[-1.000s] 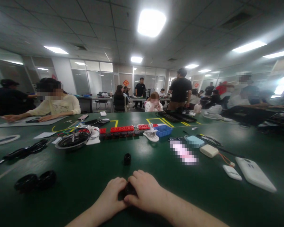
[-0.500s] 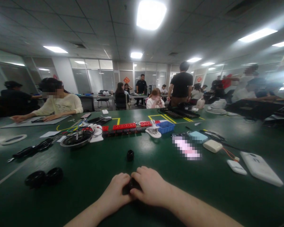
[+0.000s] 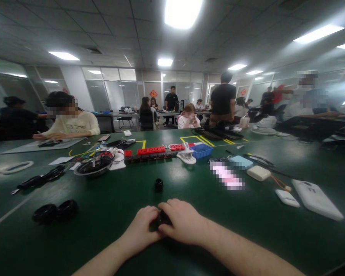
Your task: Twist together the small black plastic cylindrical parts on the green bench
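A small dark black piece [image 3: 163,219], mostly covered by fingers, sits between my two hands near the table's front. My right hand [image 3: 182,222] closes over it, with the thumb below and the fingers on top. From the other side my left hand [image 3: 142,226] grips it, fingers and thumb curled against it. Its exact kind is hidden. Just beyond the hands stands a small glossy black ring-shaped part [image 3: 158,184]. Off to the left, two larger glossy black rings [image 3: 56,211] lie side by side, touching.
Across the green table [image 3: 126,203] run red and black blocks [image 3: 151,150], a blue bin [image 3: 202,150], a white clip [image 3: 186,155] and a metal bowl [image 3: 92,166]. At right lie a white power bank [image 3: 316,199] and cables. Another person [image 3: 71,119] works at the far left.
The view has tilted and shifted slightly. My hands stay together around the black piece, with the right fingers moved a little, showing more of it. The seated person's hands at left have drawn together.
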Action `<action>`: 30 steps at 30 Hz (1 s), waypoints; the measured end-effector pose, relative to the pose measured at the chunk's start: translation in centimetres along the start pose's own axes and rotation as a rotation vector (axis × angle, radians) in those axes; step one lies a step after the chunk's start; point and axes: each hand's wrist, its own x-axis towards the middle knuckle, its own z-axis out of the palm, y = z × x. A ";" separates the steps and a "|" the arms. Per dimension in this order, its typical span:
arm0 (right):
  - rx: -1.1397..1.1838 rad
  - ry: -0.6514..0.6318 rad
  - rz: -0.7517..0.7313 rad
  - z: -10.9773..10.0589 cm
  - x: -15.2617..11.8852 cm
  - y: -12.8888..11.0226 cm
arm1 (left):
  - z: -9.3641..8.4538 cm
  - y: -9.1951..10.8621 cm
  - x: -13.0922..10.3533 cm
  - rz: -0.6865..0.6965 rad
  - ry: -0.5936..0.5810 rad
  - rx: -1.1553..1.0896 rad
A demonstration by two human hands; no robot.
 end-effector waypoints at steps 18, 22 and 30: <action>-0.019 -0.005 -0.027 -0.3 0.1 0.0 | 0.3 -0.5 -0.1 -0.007 0.005 0.031; -0.015 -0.010 -0.065 -0.6 0.0 -0.2 | 0.0 -0.2 -0.2 -0.021 -0.009 0.026; 0.109 -0.008 -0.263 -1.1 -0.3 0.2 | -0.2 0.0 -0.2 -0.024 -0.016 0.019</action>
